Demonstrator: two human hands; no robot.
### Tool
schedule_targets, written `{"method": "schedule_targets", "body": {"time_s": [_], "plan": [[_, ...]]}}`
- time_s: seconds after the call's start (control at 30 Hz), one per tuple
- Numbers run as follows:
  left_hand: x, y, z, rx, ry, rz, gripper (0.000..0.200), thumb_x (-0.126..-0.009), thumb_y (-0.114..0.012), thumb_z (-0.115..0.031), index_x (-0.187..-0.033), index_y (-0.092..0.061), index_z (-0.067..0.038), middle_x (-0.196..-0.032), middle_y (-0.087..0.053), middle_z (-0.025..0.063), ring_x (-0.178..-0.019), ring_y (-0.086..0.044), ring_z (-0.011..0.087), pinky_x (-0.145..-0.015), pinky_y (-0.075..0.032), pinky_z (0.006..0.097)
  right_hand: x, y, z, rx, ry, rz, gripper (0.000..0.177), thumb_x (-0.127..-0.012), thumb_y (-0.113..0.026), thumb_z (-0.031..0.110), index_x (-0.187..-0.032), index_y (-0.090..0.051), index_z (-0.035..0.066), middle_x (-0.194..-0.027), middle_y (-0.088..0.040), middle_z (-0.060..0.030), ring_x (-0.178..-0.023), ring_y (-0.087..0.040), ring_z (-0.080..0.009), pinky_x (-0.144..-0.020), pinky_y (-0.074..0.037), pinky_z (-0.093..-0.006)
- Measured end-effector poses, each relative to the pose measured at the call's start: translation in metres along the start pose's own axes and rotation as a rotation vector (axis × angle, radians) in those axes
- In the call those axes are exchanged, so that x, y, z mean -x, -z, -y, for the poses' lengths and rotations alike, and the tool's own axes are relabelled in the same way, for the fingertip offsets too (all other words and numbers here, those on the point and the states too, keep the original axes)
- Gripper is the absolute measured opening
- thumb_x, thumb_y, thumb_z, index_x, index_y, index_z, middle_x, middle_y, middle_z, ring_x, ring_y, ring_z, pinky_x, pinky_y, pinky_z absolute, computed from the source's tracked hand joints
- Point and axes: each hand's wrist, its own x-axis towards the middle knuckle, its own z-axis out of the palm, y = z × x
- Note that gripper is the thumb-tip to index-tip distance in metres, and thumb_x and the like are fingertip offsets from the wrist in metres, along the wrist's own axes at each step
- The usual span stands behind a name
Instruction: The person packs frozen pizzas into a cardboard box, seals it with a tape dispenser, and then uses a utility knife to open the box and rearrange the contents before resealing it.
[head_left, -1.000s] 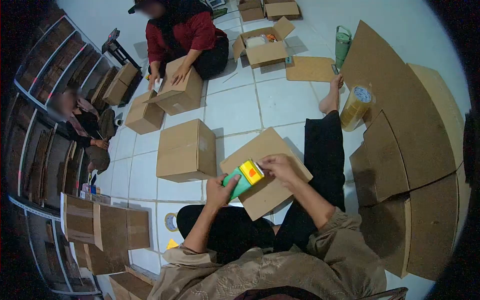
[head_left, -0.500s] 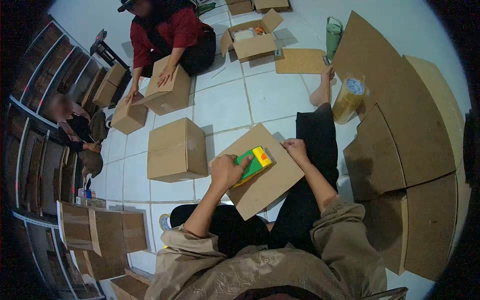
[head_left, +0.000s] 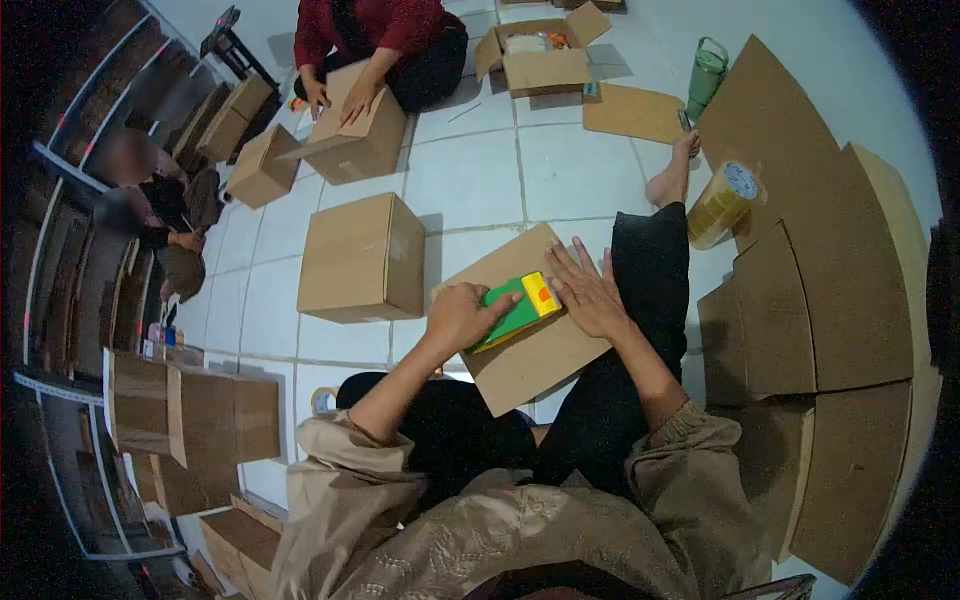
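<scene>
My left hand [head_left: 466, 322] is wrapped around a green and yellow tape dispenser [head_left: 514, 316], which rests on top of a cardboard box [head_left: 540, 365] between my legs. Flat on the same box, close to the dispenser's yellow end, lies my right hand [head_left: 592, 292] with its fingers spread. Any tape strip under the dispenser is hidden from me. Just beyond, on the left, stands a closed cardboard box [head_left: 360, 258] on the tiled floor.
A co-worker in a red top [head_left: 400, 25] handles another box [head_left: 355, 135]. A second person sits by the shelves at left. Tape rolls [head_left: 722, 207] and flat cardboard [head_left: 860, 330] are on my right; stacked boxes [head_left: 250, 415] stand left. An open box [head_left: 545, 70] sits at the back.
My right hand has moved from the box's far right edge to lie flat on its top beside the dispenser. The co-worker's hands have shifted on their box. My view has tilted slightly.
</scene>
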Motion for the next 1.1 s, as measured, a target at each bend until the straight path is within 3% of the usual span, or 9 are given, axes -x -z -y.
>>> {"method": "schedule_targets", "body": {"time_s": [0.27, 0.43, 0.53, 0.6, 0.67, 0.77, 0.83, 0.93, 1.1], "plan": [[0.097, 0.057, 0.121, -0.166, 0.318, 0.136, 0.067, -0.071, -0.053, -0.068, -0.072, -0.069, -0.002, -0.061, -0.061, 0.0185, -0.063, -0.062, 0.033, -0.064, -0.049, 0.0422, 0.0, 0.007, 0.013, 0.11, -0.014, 0.034, 0.056, -0.09, -0.042, 0.031, -0.141, -0.025, 0.015, -0.149, -0.015, 0.0009, -0.137, -0.01, -0.0265, -0.104, 0.0, -0.0624], [0.112, 0.059, 0.103, -0.435, 0.27, 0.125, 0.058, -0.076, -0.053, -0.059, -0.071, -0.067, -0.003, -0.073, -0.063, 0.0215, -0.074, -0.064, 0.0339, -0.066, -0.05, 0.0441, -0.001, 0.004, 0.02, 0.184, -0.056, 0.026, 0.055, -0.09, -0.043, 0.029, -0.14, -0.027, 0.013, -0.15, -0.013, 0.0013, -0.138, -0.009, -0.0254, -0.102, 0.002, -0.0655], [0.076, 0.036, 0.101, -0.427, 0.268, 0.149, 0.059, -0.073, -0.056, -0.06, -0.078, -0.067, -0.002, -0.081, -0.064, 0.0214, -0.081, -0.063, 0.0353, -0.072, -0.05, 0.0442, 0.0, -0.012, 0.041, 0.47, -0.048, -0.1, 0.051, -0.086, -0.045, 0.019, -0.136, -0.035, 0.014, -0.144, -0.028, -0.0046, -0.136, -0.018, -0.0251, -0.103, -0.004, -0.0634], [0.049, 0.024, 0.093, -0.426, 0.242, 0.168, 0.061, -0.072, -0.057, -0.061, -0.081, -0.068, -0.002, -0.086, -0.065, 0.0212, -0.084, -0.063, 0.0357, -0.075, -0.049, 0.0438, 0.006, -0.031, 0.07, -0.002, 0.101, 0.044, 0.05, -0.082, -0.048, 0.016, -0.132, -0.04, 0.011, -0.141, -0.034, -0.0073, -0.134, -0.024, -0.0237, -0.106, -0.009, -0.0581], [0.027, 0.016, 0.086, -0.451, 0.249, 0.248, 0.06, -0.074, -0.057, -0.055, -0.099, -0.064, -0.001, -0.101, -0.062, 0.0215, -0.097, -0.06, 0.0334, -0.082, -0.047, 0.0421, 0.022, -0.031, 0.114, -0.118, 0.443, 0.173, 0.048, -0.082, -0.05, 0.019, -0.129, -0.044, 0.009, -0.14, -0.034, -0.0087, -0.133, -0.025, -0.0223, -0.107, -0.014, -0.0546], [0.005, 0.026, 0.09, -0.413, 0.237, 0.338, 0.055, -0.074, -0.059, -0.048, -0.104, -0.063, -0.002, -0.107, -0.061, 0.0202, -0.103, -0.058, 0.0337, -0.086, -0.046, 0.0411, 0.029, -0.038, 0.14, 0.032, 0.457, 0.123, 0.053, -0.082, -0.051, 0.027, -0.131, -0.041, 0.008, -0.142, -0.031, -0.0066, -0.134, -0.021, -0.0225, -0.106, -0.015, -0.0554], [-0.006, 0.004, 0.125, -0.507, 0.258, 0.3, 0.042, -0.072, -0.062, -0.036, -0.1, -0.065, -0.005, -0.104, -0.063, 0.0159, -0.1, -0.06, 0.0316, -0.083, -0.048, 0.0402, 0.024, -0.037, 0.149, 0.043, 0.486, 0.081, 0.053, -0.078, -0.056, 0.03, -0.125, -0.048, 0.006, -0.143, -0.029, -0.0058, -0.135, -0.017, -0.0277, -0.103, -0.016, -0.0606], [0.017, -0.014, 0.168, -0.56, 0.238, -0.17, 0.022, -0.072, -0.059, -0.023, -0.088, -0.068, -0.011, -0.089, -0.066, 0.0102, -0.088, -0.064, 0.0263, -0.076, -0.048, 0.0427, 0.01, -0.025, 0.158, 0.158, 0.407, 0.154, 0.038, -0.076, -0.061, 0.03, -0.107, -0.063, 0.008, -0.147, -0.02, -0.0062, -0.135, -0.011, -0.0369, -0.097, -0.017, -0.0688], [0.04, -0.003, 0.265, -0.767, 0.318, -0.092, 0.018, -0.071, -0.059, -0.023, -0.081, -0.067, -0.011, -0.084, -0.066, 0.0118, -0.08, -0.064, 0.0275, -0.071, -0.046, 0.0426, -0.003, -0.045, 0.169, 0.249, 0.377, 0.318, 0.029, -0.07, -0.067, 0.036, -0.071, -0.071, 0.008, -0.144, -0.026, -0.0062, -0.133, -0.002, -0.0459, -0.092, -0.012, -0.0752]]}}
